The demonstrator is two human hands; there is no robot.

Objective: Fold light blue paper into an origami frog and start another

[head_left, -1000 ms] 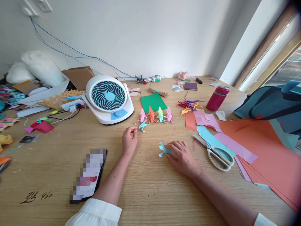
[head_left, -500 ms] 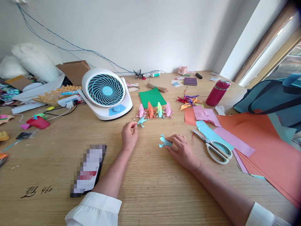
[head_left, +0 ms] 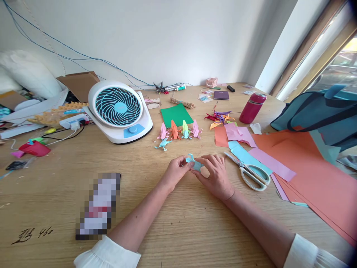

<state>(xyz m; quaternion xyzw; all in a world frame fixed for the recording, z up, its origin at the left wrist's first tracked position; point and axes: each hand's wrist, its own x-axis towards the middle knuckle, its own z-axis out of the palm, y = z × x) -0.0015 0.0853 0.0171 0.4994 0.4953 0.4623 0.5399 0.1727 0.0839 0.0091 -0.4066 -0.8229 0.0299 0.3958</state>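
Observation:
Between my hands is a light blue folded paper figure (head_left: 196, 164), with small limbs sticking out at its far end. My left hand (head_left: 176, 172) pinches its left side between thumb and fingers. From the right, my right hand (head_left: 216, 175) grips the other end, its fingers covering part of the paper. Beyond them a second light blue paper figure (head_left: 163, 144) lies on the table. Right behind that one stands a row of folded paper figures: a pink one (head_left: 163, 131), an orange one (head_left: 175, 130), a green and blue one (head_left: 185, 130) and another pink one (head_left: 196, 130).
Scissors (head_left: 252, 176) lie right of my hands, beside cut paper strips (head_left: 272, 162) and large orange sheets (head_left: 312, 182). A fan (head_left: 119, 111) stands at the back left, a phone (head_left: 99, 206) lies front left. Farther back are a green sheet (head_left: 177, 114) and a red bottle (head_left: 252, 108).
My left hand has let go of the blue figure near the row and moved right to the one in my right hand. Both hands now hold that figure. The view has shifted slightly.

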